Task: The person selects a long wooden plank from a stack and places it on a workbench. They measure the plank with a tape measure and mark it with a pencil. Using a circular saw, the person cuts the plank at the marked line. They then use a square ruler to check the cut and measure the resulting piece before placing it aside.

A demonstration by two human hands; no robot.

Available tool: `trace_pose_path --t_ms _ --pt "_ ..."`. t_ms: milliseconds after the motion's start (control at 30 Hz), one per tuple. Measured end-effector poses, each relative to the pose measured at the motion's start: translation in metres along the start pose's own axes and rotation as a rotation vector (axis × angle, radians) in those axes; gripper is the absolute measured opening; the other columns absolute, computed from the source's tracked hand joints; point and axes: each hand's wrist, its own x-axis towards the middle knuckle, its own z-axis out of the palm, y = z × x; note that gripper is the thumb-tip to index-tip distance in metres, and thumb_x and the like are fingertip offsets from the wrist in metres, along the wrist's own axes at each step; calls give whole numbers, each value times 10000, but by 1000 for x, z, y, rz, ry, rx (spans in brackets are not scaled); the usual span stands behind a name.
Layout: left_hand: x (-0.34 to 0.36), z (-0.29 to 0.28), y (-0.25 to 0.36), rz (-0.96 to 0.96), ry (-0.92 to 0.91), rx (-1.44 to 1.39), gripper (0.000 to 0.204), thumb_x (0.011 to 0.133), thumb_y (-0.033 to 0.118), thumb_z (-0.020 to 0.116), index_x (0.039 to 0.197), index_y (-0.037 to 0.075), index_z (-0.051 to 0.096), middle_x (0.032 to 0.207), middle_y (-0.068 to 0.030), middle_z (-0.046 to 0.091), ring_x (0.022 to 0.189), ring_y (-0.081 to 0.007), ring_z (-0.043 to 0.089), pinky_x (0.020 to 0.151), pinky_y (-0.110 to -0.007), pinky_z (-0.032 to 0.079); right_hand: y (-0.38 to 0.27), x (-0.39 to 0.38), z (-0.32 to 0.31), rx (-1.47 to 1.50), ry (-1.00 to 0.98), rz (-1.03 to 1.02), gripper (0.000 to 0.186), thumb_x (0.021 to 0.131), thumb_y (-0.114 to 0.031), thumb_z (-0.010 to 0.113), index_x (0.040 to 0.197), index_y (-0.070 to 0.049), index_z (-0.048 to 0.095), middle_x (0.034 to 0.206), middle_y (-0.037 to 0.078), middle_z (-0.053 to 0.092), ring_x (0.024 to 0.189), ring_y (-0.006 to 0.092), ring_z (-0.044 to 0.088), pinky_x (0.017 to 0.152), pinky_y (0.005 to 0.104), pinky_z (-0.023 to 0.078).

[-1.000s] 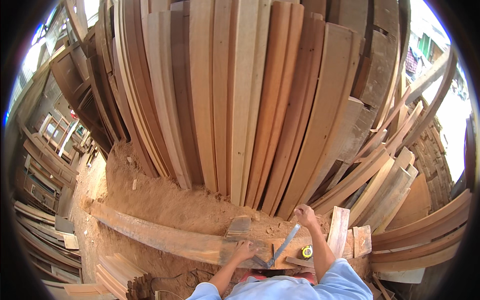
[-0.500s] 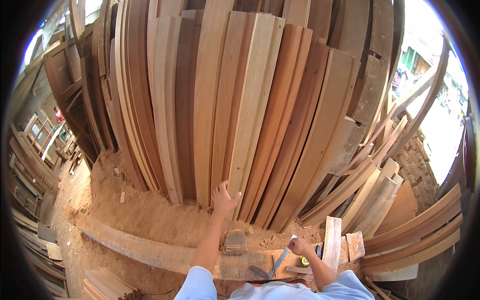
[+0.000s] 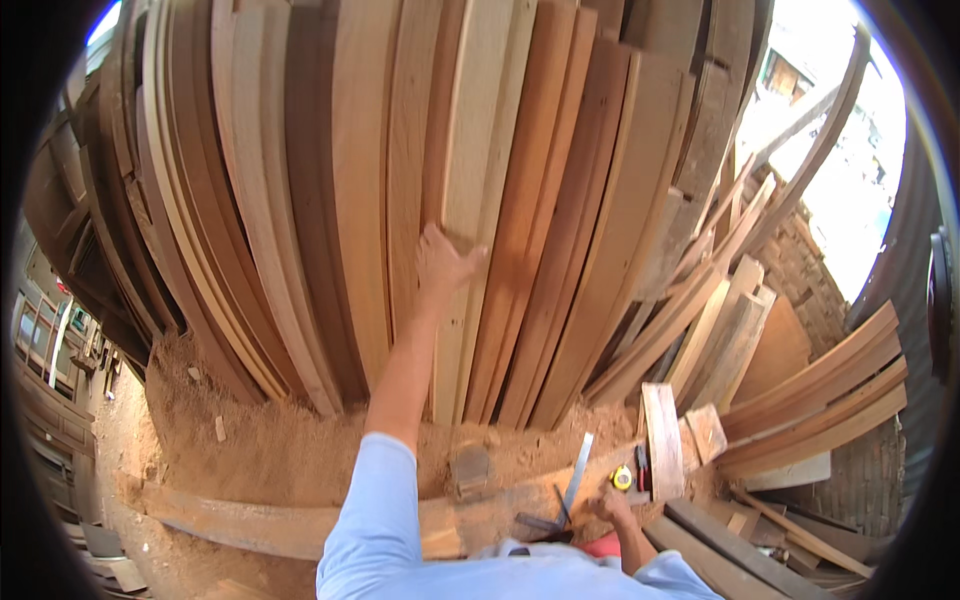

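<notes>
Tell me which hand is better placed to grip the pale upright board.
Left, I'd judge: the left hand is raised at the pale board, while the right hand is low, beside the yellow tape measure.

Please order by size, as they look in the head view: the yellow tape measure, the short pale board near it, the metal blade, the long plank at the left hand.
1. Long plank
2. Short pale board
3. Metal blade
4. Yellow tape measure
</notes>
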Motion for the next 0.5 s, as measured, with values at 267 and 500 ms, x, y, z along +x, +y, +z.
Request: trace_pose_path --t_ms 267,500 --pt "25 -1 -26 73 45 185 1199 722 590 847 1477 -147 277 1487 -423 345 1408 -508 388 1113 -527 428 -35 -37 15 -17 -51 46 279 862 -290 690 1051 -94 755 1358 206 601 1226 399 577 1017 509 486" --pt "27 -2 -32 170 46 100 916 723 548 826 1225 -126 464 1234 -323 557 1152 -443 599 961 -496 523 -61 -30 -13 15 -86 205 336 876 -278 680 1128 -62 729 1410 156 582 1306 346 541 1045 516 454"
